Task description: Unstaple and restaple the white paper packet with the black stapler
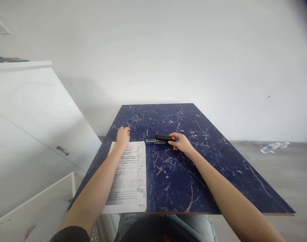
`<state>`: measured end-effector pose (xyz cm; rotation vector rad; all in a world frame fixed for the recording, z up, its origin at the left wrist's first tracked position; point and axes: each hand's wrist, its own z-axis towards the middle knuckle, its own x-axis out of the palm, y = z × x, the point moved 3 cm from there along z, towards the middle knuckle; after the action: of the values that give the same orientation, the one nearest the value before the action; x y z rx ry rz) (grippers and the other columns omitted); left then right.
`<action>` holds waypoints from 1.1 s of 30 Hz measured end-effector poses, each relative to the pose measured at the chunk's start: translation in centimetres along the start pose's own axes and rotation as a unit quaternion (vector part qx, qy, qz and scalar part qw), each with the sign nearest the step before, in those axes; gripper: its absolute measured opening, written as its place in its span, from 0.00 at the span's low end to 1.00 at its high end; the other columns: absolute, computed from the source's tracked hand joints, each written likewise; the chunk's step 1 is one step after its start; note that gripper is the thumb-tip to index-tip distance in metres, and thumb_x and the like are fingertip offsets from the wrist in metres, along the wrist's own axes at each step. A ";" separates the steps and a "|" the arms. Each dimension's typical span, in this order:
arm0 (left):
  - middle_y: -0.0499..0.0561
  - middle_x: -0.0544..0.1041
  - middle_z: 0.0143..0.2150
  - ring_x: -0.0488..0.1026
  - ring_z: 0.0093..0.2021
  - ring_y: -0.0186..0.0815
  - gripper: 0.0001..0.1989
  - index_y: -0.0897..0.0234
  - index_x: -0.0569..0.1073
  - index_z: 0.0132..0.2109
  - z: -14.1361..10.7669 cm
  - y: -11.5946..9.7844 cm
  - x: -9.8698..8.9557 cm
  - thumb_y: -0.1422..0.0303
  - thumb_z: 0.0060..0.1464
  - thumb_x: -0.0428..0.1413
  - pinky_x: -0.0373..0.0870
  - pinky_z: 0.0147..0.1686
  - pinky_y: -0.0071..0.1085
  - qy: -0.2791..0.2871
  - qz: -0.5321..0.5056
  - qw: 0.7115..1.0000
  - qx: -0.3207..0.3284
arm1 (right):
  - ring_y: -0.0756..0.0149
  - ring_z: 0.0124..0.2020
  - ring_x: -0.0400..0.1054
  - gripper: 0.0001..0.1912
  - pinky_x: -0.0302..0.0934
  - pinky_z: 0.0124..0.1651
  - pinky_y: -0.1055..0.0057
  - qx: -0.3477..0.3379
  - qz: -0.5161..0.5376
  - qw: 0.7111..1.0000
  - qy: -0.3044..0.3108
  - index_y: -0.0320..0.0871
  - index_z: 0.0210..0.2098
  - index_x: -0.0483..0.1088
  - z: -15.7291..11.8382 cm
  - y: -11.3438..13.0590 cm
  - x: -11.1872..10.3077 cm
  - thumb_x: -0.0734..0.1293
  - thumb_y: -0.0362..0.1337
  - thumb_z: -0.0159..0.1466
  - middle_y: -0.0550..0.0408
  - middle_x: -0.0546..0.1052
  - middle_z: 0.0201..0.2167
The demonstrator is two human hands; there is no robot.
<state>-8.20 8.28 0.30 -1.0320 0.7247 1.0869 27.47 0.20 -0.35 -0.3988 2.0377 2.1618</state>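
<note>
A black stapler (162,138) with an orange part lies sideways above the dark blue table, its metal front pointing left and its jaws apart. My right hand (180,143) is closed around its rear end. My left hand (123,136) is at the top edge of the printed papers (129,178), its fingers curled. A small dark spot shows at those fingertips, too small to name. The papers lie flat along the table's near left side, partly under my left forearm. To the right, beyond the stapler, rests a small greenish piece (182,131).
The blue marbled table (168,188) reaches toward a white wall (168,50). A white cabinet (29,111) with a dark handle stands at left, above a white-framed bin or drawer (42,198). Clear plastic (274,147) lies on the grey floor at right.
</note>
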 end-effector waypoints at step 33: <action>0.58 0.81 0.40 0.79 0.31 0.36 0.21 0.65 0.73 0.46 -4.1 -9.3 -0.8 0.51 0.58 0.59 0.77 0.30 0.32 0.228 -0.549 0.803 0.046 | 0.68 0.17 0.69 0.18 0.66 0.20 0.75 0.005 -0.041 0.999 0.013 0.42 0.46 0.73 0.1 0.1 -0.3 0.73 0.38 0.57 0.62 0.70 0.16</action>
<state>0.31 3.11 2.34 -1.3629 0.3974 -0.2217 27.71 0.32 -0.21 -0.5023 2.0071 2.1079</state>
